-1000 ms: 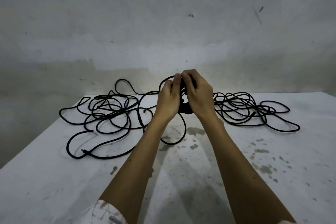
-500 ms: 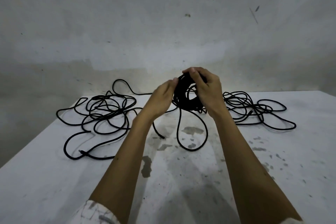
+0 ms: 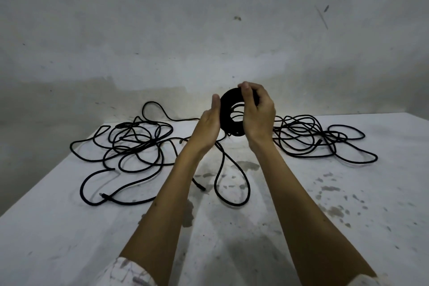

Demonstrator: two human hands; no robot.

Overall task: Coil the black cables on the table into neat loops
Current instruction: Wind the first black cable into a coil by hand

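Observation:
A tight black coil of cable is held upright above the back middle of the table. My right hand grips its top and right side with curled fingers. My left hand lies flat against the coil's left side, fingers straight. From the coil a loose tail hangs down and loops on the table. A loose black cable tangle lies at the left, and another tangle lies at the right.
The white, stained table meets a grey wall at the back. Its left edge runs diagonally at the lower left. A cable end lies near the left front of the left tangle.
The coil has risen and turned more face-on to me. My left hand has straightened against its side. The hanging tail loop has slid nearer across the table.

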